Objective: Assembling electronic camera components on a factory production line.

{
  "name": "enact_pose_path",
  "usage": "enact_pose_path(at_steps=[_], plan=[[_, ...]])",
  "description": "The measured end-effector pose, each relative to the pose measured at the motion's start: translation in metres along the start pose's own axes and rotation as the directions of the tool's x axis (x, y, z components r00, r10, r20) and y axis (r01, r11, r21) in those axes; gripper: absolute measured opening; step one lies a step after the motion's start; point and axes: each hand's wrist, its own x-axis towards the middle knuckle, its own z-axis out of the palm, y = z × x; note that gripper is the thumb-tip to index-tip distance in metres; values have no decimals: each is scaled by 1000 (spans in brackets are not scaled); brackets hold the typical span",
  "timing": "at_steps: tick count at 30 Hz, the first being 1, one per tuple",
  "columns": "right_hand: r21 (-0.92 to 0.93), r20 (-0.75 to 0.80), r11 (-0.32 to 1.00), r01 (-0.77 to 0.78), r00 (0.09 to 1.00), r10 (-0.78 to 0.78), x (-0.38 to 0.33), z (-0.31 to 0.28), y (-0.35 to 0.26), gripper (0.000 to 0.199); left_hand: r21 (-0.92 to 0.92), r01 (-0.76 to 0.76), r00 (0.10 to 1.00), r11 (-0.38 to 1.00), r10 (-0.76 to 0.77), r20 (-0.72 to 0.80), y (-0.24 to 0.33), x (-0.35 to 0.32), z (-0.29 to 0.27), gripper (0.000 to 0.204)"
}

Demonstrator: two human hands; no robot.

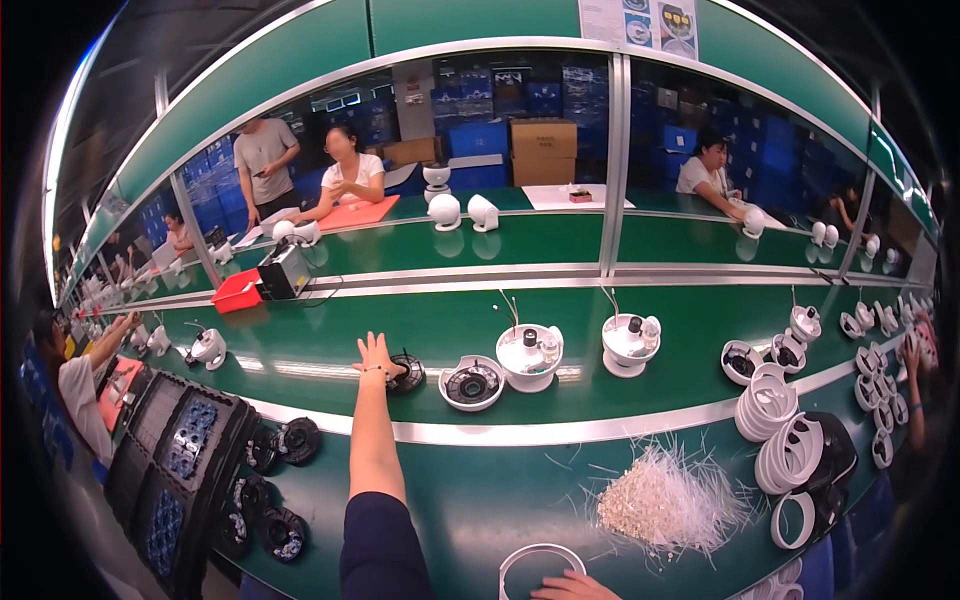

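Note:
My left hand point(374, 358) stretches far forward over the green conveyor belt, fingers spread. It is right beside a round black part point(405, 373) with an open grille-like frame, and the wrist partly overlaps it. At the lower edge a white plastic ring point(512, 562) shows; my right hand point(576, 588) has its fingers across the right side of its rim. The thumb and palm are out of the picture. Just right of the black part lies a white bowl-shaped housing point(471, 383) with a black insert. Beyond it stand two white round housings point(530, 357) with lens parts and upright wires.
A heap of pale clippings and thin strips point(670, 500) lies on the near bench. White rings point(768, 402) are stacked at right. Several black round parts point(298, 440) sit beside a black tray point(185, 440) at left. A metal rail point(560, 431) separates bench and belt. Co-workers sit around.

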Motion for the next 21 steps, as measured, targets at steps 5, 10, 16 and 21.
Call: enact_pose_path(at_steps=[5, 10, 16, 21], plan=[[-220, 59, 899, -379, 915, 400, 34, -33, -21, 58, -47, -38, 985, 998, 46, 167, 11, 1, 1, 78], [-154, 315, 920, -361, 864, 392, 42, -4, 14, 104, -243, -224, 965, 944, 180, -191, -19, -13, 9, 42], [136, -41, 931, -339, 937, 347, 46, -8, 25, 106, -805, -302, 913, 510, -90, -399, -43, -129, -6, 21], [664, -383, 714, -220, 720, 578, 61, -14, 59, 109, -997, -79, 985, 22, 158, -75, 37, -280, -1, 22]])
